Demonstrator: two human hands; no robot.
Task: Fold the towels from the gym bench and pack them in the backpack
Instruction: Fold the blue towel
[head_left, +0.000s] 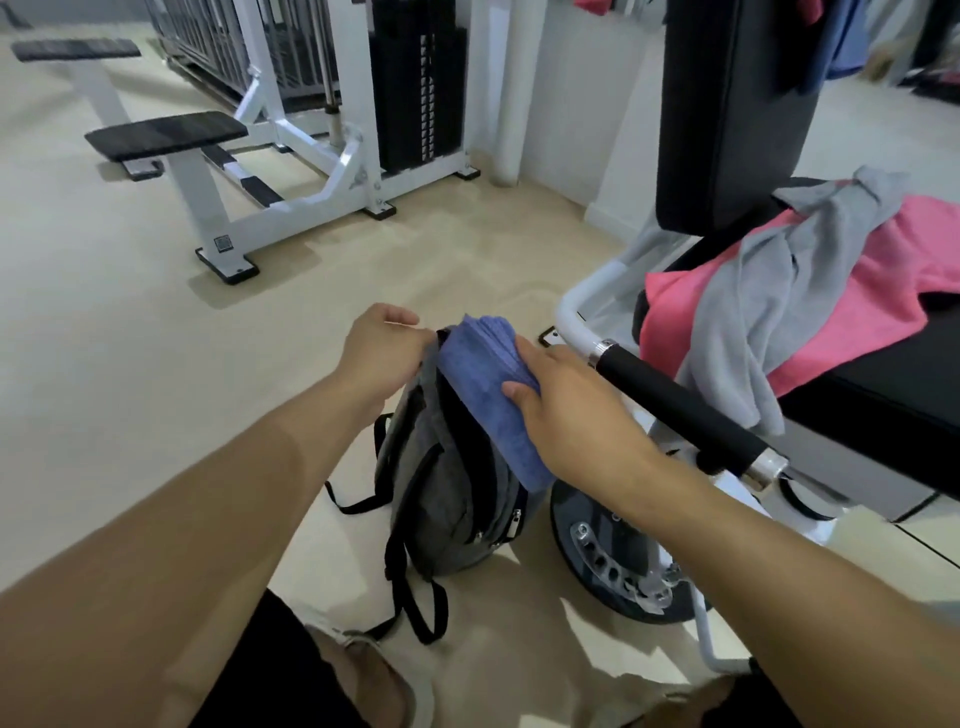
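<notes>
A grey backpack (447, 499) stands upright on the floor in front of me, its top open. A folded blue towel (483, 374) sticks halfway out of that opening. My right hand (566, 405) grips the blue towel from the right side, thumb on its near face. My left hand (382, 353) pinches the backpack's top edge on the left and holds it open. On the black gym bench (893, 379) at the right lie an unfolded pink towel (883, 270) and a grey towel (779, 296) draped across it.
The bench's padded handle bar (680, 405) runs close to my right forearm, with a black wheel plate (597, 561) below it. A white weight machine with black pads (166, 135) stands at the back left. Beige floor spreads to the left of the backpack.
</notes>
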